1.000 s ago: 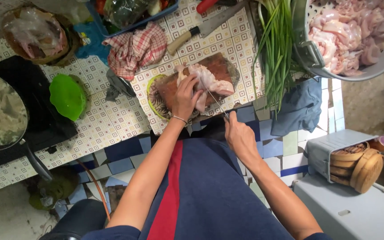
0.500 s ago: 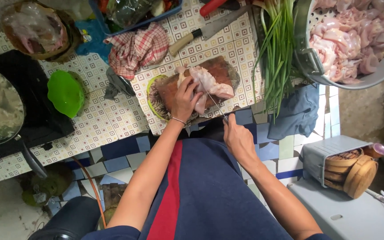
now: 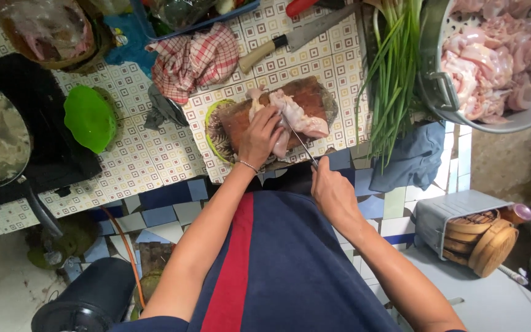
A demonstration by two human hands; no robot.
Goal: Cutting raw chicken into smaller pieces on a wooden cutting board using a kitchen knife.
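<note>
1. two bare hands work a piece of raw meat (image 3: 293,120) on a round wooden chopping board (image 3: 241,117), which sits on the patterned tile counter (image 3: 142,160).
2. left hand (image 3: 259,136) lies flat with fingers pressed down on the near end of the meat, pinning it to the board.
3. right hand (image 3: 333,193) is closed around the handle of a thin knife (image 3: 302,142), its blade angled up into the pale flesh just beside the left fingers.
4. compared with a second ago, both hands hold almost the same places; only the blade looks a little deeper in the meat, so the cut reads as mid-stroke, not finished.
5. a larger cleaver (image 3: 296,37) lies untouched beyond the board, green onions (image 3: 394,74) and a metal colander of cut meat (image 3: 493,55) to the right.
</note>
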